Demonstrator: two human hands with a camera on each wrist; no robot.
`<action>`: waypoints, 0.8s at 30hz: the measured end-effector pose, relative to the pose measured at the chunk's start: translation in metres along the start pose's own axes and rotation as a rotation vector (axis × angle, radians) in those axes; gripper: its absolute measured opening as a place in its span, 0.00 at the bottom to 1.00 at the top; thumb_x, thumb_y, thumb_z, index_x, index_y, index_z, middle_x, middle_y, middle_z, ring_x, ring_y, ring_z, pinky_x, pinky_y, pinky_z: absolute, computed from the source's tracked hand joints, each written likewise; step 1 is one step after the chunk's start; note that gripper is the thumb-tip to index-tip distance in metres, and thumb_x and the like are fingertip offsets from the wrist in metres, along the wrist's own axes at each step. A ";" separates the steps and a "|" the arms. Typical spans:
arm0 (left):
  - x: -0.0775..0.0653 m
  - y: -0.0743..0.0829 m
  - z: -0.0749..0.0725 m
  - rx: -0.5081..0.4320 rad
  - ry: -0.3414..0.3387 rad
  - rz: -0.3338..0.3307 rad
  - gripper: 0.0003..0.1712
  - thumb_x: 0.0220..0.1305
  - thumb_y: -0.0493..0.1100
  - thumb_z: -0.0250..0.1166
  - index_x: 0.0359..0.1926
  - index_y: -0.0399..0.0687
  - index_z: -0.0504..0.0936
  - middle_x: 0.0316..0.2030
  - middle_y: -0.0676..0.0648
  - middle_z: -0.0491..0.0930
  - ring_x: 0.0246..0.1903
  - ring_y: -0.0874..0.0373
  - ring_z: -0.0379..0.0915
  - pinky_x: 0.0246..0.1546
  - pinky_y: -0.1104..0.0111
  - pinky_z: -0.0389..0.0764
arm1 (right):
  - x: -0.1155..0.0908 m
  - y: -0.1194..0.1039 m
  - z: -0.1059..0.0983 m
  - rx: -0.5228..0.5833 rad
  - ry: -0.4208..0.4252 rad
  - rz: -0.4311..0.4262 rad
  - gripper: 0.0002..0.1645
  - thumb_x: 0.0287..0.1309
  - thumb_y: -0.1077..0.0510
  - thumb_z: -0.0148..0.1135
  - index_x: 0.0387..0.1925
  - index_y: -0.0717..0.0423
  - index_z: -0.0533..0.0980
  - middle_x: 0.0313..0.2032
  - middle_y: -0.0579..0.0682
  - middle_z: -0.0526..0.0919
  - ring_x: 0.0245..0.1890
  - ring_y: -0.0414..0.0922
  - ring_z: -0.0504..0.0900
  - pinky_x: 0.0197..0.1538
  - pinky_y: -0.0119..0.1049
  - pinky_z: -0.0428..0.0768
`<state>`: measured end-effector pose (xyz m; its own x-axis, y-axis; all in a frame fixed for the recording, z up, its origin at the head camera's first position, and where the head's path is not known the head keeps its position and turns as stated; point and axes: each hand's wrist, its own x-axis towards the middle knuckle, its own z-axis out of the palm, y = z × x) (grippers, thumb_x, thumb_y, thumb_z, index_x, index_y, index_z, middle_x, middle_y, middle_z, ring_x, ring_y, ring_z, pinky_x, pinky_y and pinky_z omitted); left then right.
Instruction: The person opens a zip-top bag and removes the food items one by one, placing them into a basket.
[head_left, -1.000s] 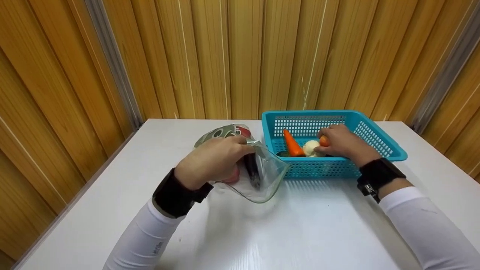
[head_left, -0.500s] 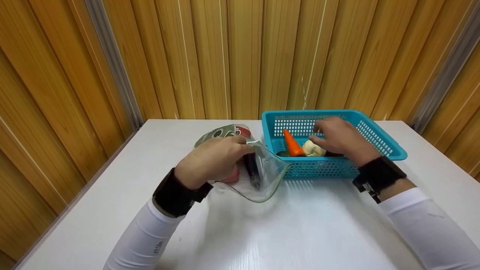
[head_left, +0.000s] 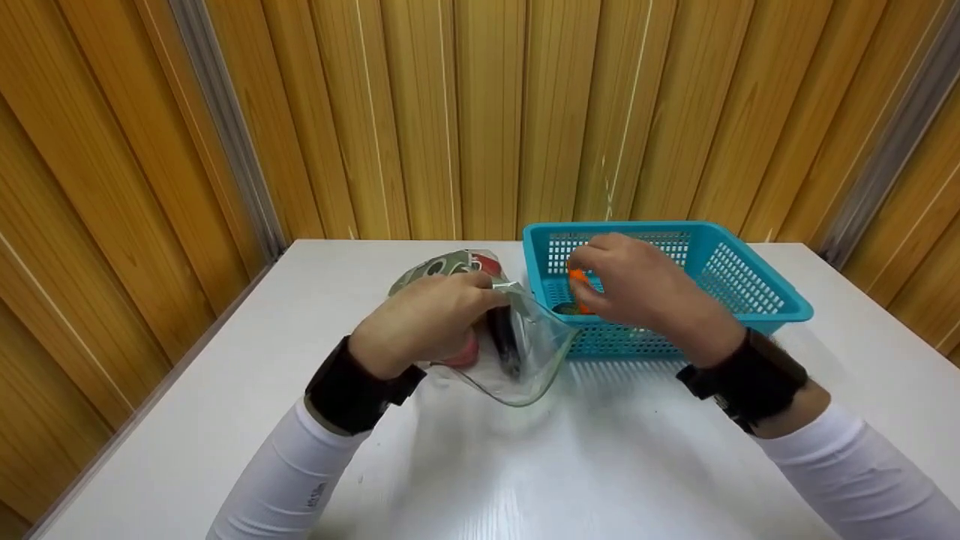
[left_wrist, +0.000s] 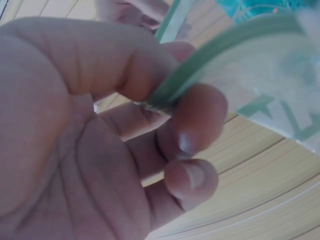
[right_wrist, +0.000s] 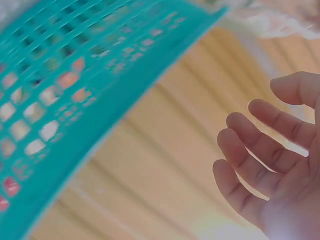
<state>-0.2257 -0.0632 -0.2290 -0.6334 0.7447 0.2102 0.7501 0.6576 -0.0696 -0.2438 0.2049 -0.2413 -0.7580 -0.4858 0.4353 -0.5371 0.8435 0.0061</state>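
Note:
In the head view my left hand [head_left: 427,319] pinches the edge of a clear zip bag [head_left: 544,367] by its opening. The left wrist view has the green zip edge [left_wrist: 200,65] between thumb and finger. Inside the bag lie a dark eggplant [head_left: 504,337] and a pinkish-red item [head_left: 463,352]. My right hand [head_left: 637,285] is over the left part of the turquoise basket [head_left: 757,270], its fingers in front of an orange carrot [head_left: 579,279]. In the right wrist view its fingers [right_wrist: 245,150] are loosely bent and apart, with nothing between them.
A dark green vegetable [head_left: 565,308] lies by the carrot in the basket's near left corner. The basket stands on a white table [head_left: 480,465] in front of a wood-patterned wall [head_left: 487,120]. The bag lies left of the basket, its mouth overlapping the near corner.
My right hand has let go of a small orange-red round item in the basket, lifted, and moved left over the carrot, now covering the cauliflower-like white piece. The left hand stays put.

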 end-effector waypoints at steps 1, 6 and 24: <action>0.000 0.000 0.000 0.005 0.003 0.002 0.32 0.42 0.30 0.71 0.53 0.53 0.83 0.51 0.48 0.81 0.41 0.49 0.81 0.44 0.57 0.85 | -0.001 -0.006 -0.002 -0.002 0.015 -0.026 0.11 0.62 0.56 0.62 0.44 0.53 0.83 0.39 0.50 0.85 0.42 0.49 0.81 0.44 0.44 0.85; 0.000 -0.001 0.001 0.022 0.021 0.013 0.31 0.41 0.30 0.71 0.51 0.52 0.84 0.50 0.47 0.82 0.41 0.49 0.82 0.42 0.58 0.85 | -0.006 -0.033 -0.007 -0.013 0.047 -0.121 0.11 0.57 0.58 0.67 0.43 0.53 0.84 0.37 0.48 0.86 0.39 0.46 0.82 0.42 0.40 0.85; -0.002 -0.001 0.000 0.003 0.041 0.046 0.25 0.42 0.31 0.71 0.46 0.50 0.84 0.43 0.48 0.81 0.39 0.51 0.79 0.39 0.57 0.85 | -0.002 -0.076 0.026 0.037 -0.124 -0.281 0.09 0.61 0.53 0.66 0.41 0.52 0.81 0.35 0.48 0.82 0.32 0.43 0.79 0.35 0.32 0.80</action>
<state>-0.2256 -0.0651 -0.2292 -0.5897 0.7690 0.2467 0.7778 0.6231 -0.0830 -0.2110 0.1364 -0.2659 -0.6160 -0.7249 0.3084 -0.7434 0.6644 0.0771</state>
